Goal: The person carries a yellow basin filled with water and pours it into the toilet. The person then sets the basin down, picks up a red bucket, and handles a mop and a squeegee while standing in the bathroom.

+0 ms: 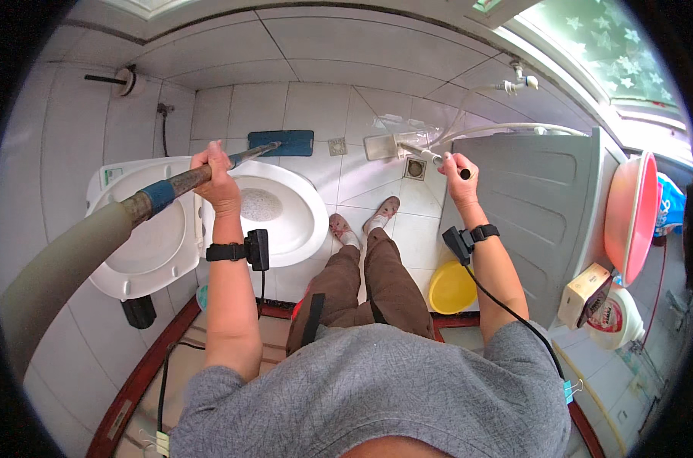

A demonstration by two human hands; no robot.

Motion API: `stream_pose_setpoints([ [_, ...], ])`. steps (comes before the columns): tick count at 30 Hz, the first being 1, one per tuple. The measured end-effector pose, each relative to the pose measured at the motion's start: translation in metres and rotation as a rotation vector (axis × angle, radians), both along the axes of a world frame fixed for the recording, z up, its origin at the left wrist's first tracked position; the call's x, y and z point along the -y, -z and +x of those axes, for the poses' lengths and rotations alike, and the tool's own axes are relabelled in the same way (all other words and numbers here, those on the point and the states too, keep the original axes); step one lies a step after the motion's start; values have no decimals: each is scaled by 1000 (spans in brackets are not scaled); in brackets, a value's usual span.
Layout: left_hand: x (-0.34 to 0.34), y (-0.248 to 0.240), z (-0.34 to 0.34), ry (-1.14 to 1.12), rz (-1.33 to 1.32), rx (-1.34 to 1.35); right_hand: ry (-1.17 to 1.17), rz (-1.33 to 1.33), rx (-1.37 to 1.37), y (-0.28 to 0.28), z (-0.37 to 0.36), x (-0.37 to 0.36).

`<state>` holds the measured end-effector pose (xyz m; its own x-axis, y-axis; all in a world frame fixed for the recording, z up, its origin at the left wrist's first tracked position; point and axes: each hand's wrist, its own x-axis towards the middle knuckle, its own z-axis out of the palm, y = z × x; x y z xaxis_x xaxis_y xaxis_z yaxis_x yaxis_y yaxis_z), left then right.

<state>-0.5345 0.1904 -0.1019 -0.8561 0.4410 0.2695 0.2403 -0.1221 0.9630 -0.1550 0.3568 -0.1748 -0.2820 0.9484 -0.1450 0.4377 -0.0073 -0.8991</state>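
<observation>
My left hand (218,179) is wrapped round the handle of a flat mop (243,156), above the open toilet. The thick grey grip of its handle rises past the left edge. A blue rectangular mop head (294,143) lies on the tiles near the far wall. In my right hand (462,175) is a pale pole with a dark end, its fingers closed round it. The pole slants down to a translucent box-like head (383,147) on the floor, beside the square drain (416,169). That tool looks like a long-handled dustpan, though clear plastic and glare blur its shape.
A white toilet (308,221) with its lid raised stands left of my feet. The grey washing machine (506,214) fills the right side, with a yellow basin (453,288) before it. Hoses run from a tap (526,81). A pink basin (632,217) and a white jug (617,319) are farther right.
</observation>
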Motion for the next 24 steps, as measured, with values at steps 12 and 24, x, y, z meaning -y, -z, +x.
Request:
stream_pose_setpoints([
  [12, -11, 0, 8, -35, -27, 10, -40, 53, -92, -48, -27, 27],
  [24, -25, 5, 8, -56, 11, -47, 68, 154, -155, -25, -120, 23],
])
